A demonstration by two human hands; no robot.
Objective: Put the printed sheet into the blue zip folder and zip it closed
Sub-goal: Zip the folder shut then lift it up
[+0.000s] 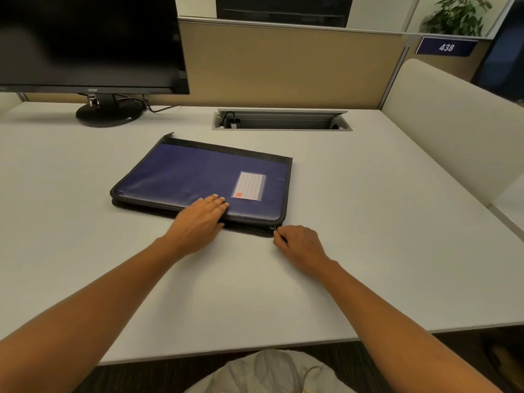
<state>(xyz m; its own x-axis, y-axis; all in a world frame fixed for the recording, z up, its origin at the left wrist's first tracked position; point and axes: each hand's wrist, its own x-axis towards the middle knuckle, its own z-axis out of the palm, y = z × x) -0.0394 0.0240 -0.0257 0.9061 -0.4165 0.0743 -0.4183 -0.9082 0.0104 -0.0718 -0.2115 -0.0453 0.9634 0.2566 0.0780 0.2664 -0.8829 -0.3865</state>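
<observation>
Lying flat at centre frame on the pale grey desk top (368, 222): one blue zip folder (198, 177), rectangular, black fabric edging, with a clear pocket holding a lined label card (249, 186) right of its middle. My left hand (201, 219) rests on the folder's near edge, fingers straight and together, palm down. My right hand (297, 242), just beside the folder's near right corner, has curled fingers pinching the small metal zip pull (273, 228). Upper left: a black flat-screen monitor (85, 43) on a round stand. Upper right: a blue number plate (446, 47) reading 438.
</observation>
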